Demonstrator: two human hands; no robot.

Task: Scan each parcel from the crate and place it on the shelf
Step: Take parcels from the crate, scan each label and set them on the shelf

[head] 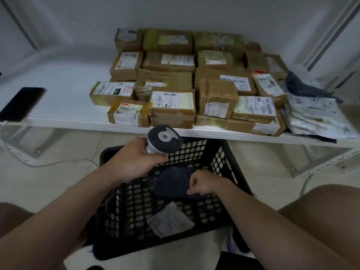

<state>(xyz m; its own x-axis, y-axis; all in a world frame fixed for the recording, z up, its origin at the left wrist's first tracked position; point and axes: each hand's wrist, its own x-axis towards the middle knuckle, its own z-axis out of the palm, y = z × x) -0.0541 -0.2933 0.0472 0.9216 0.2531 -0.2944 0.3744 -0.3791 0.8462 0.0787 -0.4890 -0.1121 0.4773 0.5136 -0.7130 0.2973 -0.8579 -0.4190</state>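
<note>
A black perforated crate [220, 162] stands on the floor between my knees. Inside it lies a dark blue soft parcel [171, 182], and my right hand [200, 184] grips its right end. A grey bagged parcel with a label [169, 219] lies lower in the crate. My left hand [136, 158] holds a barcode scanner [163, 139] over the crate's far rim. Behind it, the white shelf [64, 106] carries several brown cardboard parcels [171, 106] packed side by side.
Grey and dark plastic mailers [315, 112] are piled at the shelf's right end. A black phone [21, 103] lies at its left edge. A white cable [58, 162] runs across the tiled floor. The shelf's metal bracket [327, 162] slopes down at right.
</note>
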